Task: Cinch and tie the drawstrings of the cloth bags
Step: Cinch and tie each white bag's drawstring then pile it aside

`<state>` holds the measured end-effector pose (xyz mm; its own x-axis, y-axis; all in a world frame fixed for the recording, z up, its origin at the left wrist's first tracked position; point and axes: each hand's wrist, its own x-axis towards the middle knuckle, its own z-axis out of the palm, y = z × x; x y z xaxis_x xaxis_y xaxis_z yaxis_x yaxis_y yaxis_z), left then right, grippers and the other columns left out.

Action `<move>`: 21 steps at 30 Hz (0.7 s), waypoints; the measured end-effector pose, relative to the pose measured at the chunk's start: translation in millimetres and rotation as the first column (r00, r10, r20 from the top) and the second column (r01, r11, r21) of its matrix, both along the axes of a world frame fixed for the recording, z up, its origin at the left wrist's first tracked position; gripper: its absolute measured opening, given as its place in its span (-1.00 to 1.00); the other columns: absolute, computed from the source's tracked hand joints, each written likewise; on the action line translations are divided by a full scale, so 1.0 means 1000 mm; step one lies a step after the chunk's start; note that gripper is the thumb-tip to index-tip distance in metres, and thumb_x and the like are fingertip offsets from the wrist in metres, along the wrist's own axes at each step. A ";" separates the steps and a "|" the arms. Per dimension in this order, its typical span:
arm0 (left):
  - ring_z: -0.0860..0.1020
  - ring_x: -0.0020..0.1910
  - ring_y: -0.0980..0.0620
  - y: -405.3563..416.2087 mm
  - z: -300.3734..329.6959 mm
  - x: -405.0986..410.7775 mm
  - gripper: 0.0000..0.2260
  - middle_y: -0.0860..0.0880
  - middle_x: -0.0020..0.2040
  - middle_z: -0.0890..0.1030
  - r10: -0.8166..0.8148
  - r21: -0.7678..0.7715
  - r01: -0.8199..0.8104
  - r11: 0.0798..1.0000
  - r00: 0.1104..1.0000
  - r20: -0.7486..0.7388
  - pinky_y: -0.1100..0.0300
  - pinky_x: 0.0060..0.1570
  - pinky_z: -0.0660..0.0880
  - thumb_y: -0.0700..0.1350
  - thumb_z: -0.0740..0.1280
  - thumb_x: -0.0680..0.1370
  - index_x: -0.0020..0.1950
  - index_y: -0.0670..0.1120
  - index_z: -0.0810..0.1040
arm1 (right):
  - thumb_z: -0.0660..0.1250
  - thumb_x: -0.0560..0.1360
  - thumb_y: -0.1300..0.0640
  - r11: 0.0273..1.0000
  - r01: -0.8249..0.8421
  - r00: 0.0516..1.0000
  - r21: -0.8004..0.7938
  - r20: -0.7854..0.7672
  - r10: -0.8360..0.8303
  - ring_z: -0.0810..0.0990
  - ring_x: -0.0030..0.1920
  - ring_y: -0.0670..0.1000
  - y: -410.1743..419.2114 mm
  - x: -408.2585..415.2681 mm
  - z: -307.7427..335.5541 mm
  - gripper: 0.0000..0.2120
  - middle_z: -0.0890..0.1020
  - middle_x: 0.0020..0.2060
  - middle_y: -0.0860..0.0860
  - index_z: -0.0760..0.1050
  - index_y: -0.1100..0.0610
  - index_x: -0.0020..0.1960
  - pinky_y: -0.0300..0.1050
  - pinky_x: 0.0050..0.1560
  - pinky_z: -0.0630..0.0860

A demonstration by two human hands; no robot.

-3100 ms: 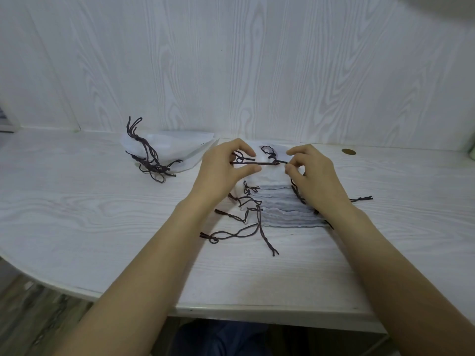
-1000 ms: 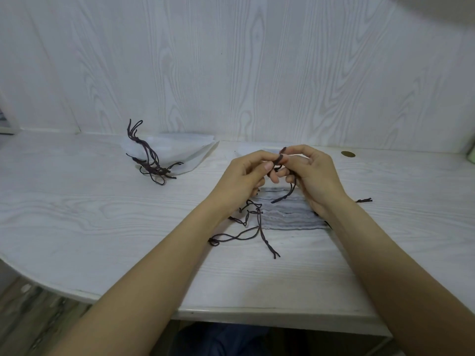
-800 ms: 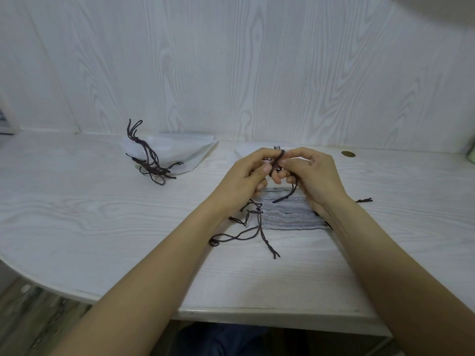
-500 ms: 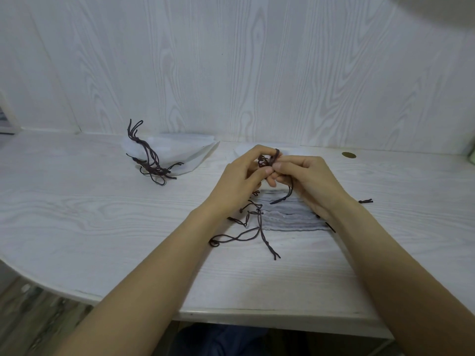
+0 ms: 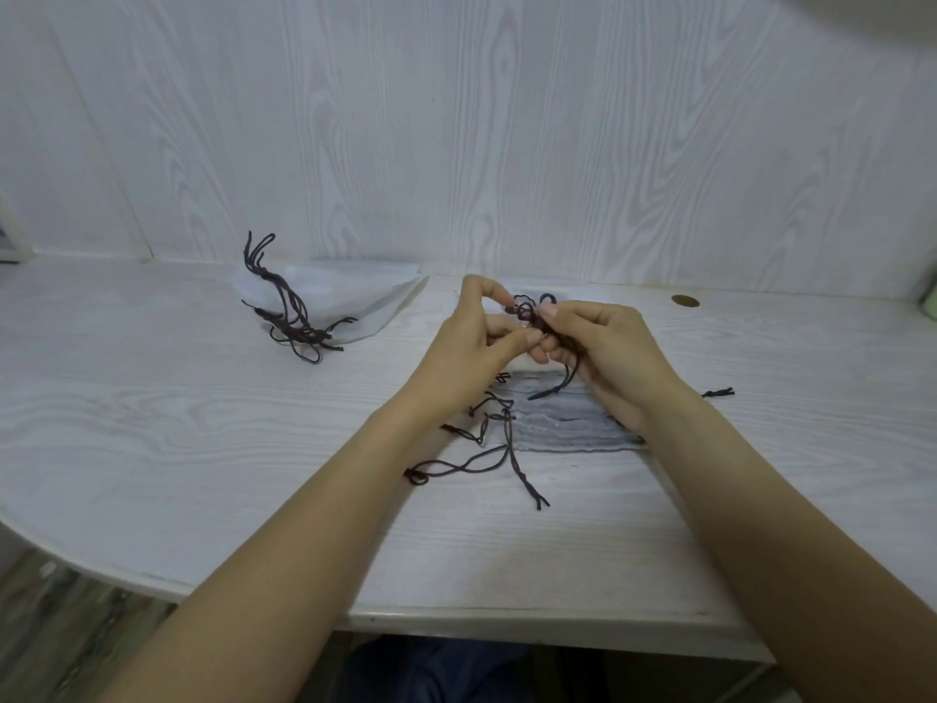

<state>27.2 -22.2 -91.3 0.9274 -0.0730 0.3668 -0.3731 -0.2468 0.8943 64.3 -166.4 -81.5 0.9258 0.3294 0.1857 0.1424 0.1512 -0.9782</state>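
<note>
Here both hands meet over the stack of cloth bags (image 5: 568, 423): left hand (image 5: 469, 355) and right hand (image 5: 616, 355) each pinch the dark drawstring (image 5: 530, 312), looped between their fingertips. Loose cords (image 5: 476, 464) trail off the stack's left edge onto the white surface (image 5: 152, 423). A pile of tied bags (image 5: 345, 307) sits well apart, far left, and a small brass disc (image 5: 685, 300) far right.
</note>
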 end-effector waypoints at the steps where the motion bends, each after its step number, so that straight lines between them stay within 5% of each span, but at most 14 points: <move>1: 0.43 -0.51 0.28 0.000 0.000 0.001 -0.77 -0.12 -0.18 0.64 -0.008 -0.039 0.007 0.999 1.000 -0.023 0.46 -0.45 0.28 -0.24 0.29 0.57 0.06 -0.12 0.23 | 0.27 0.53 0.26 0.999 -0.014 0.999 0.052 -0.041 0.016 0.52 -0.41 -0.08 -0.001 0.001 0.000 -0.82 0.58 -0.44 0.06 0.58 0.27 -0.20 -0.35 -0.32 0.49; 8: 0.48 -0.42 0.19 0.004 0.003 0.003 -0.80 0.02 -0.24 0.64 0.020 -0.233 -0.049 0.971 0.992 -0.122 0.35 -0.45 0.34 -0.28 0.34 0.52 0.00 -0.07 0.35 | 0.18 0.57 0.28 0.981 -0.102 0.989 0.166 -0.089 0.117 0.58 -0.36 -0.13 -0.004 0.001 0.007 -0.78 0.63 -0.40 0.00 0.54 0.24 -0.19 -0.40 -0.28 0.50; 16: 0.61 -0.31 0.14 0.001 0.005 0.000 -0.75 -0.05 -0.21 0.69 0.153 -0.279 -0.175 0.944 0.983 -0.099 0.26 -0.39 0.51 -0.25 0.42 0.47 -0.08 -0.05 0.34 | 0.28 0.52 0.30 0.983 0.032 0.955 -0.183 0.295 0.024 0.63 -0.20 -0.11 -0.008 -0.001 0.009 -0.88 0.68 -0.23 0.02 0.58 0.22 -0.13 -0.32 -0.09 0.53; 21: 0.62 -0.27 0.10 0.001 0.005 -0.001 -0.76 -0.07 -0.20 0.69 0.207 -0.257 -0.217 0.942 0.976 -0.064 0.26 -0.36 0.51 -0.19 0.45 0.45 -0.08 -0.05 0.37 | 0.42 0.43 0.28 0.942 0.157 0.897 -0.298 0.442 -0.010 0.67 -0.12 0.06 -0.010 0.001 0.007 -0.97 0.68 -0.17 0.13 0.60 0.18 -0.15 -0.02 0.03 0.59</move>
